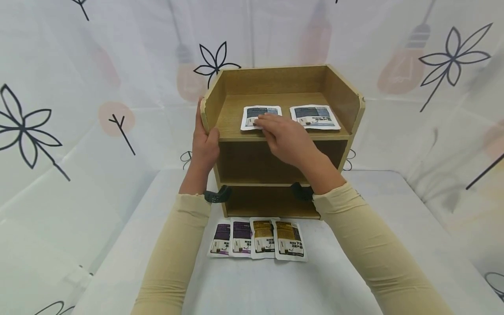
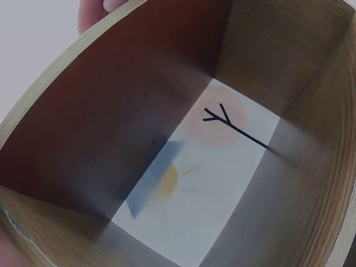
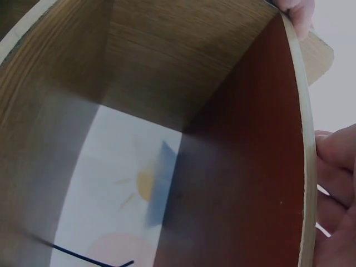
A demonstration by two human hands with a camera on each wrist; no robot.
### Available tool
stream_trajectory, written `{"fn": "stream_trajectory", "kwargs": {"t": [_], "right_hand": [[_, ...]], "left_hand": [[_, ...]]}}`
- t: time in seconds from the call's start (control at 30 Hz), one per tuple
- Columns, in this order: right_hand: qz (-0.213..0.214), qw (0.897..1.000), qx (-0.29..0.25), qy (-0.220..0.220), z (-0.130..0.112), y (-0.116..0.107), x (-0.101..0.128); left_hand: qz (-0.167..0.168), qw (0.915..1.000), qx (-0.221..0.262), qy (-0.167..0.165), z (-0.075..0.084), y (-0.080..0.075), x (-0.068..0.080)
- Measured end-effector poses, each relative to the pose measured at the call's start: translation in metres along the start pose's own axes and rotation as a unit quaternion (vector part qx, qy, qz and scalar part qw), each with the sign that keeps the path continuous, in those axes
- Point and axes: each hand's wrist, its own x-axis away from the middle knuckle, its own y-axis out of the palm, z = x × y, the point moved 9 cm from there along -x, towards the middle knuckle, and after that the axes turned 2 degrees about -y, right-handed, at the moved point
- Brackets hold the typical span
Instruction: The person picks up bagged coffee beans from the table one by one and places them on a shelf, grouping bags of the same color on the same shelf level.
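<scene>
A small wooden shelf unit (image 1: 271, 183) stands on a white surface, with two white-edged packets on its top board. My left hand (image 1: 205, 146) grips the unit's upper left side panel, thumb on the near side. Fingers of my right hand (image 1: 289, 140) rest on the left blue-labelled packet (image 1: 249, 113), partly covering it. To the right lies the other blue-labelled packet (image 1: 316, 117), untouched. In the right wrist view, the right hand (image 3: 336, 178) shows beyond the board's front edge. Only bits of the left hand (image 2: 92, 14) appear in the left wrist view.
In front of the unit, two purple-labelled packets (image 1: 240, 238) and two gold-labelled packets (image 1: 289, 240) lie overlapping in a row. Below the top board are open compartments (image 1: 252, 162). Patterned white cloth (image 1: 138, 65) hangs behind and at both sides.
</scene>
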Motion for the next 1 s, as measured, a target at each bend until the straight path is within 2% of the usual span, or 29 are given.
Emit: {"fn": "stream_trajectory", "kwargs": {"t": [0.23, 0.4, 0.6, 1.0], "right_hand": [[0.072, 0.997, -0.011, -0.034, -0.008, -0.012, 0.014], [0.112, 0.992, -0.015, -0.051, -0.013, -0.017, 0.030], [0.133, 0.989, -0.012, -0.059, -0.017, -0.018, 0.050], [0.153, 0.985, -0.016, -0.083, -0.025, -0.009, 0.086]], "left_hand": [[0.000, 1.0000, -0.004, -0.009, 0.002, 0.000, 0.000], [-0.001, 0.9998, -0.005, -0.020, 0.017, 0.000, 0.009], [-0.002, 0.9997, -0.006, -0.025, 0.032, 0.000, 0.017], [0.001, 0.9997, 0.009, -0.023, 0.029, -0.002, 0.016]]}}
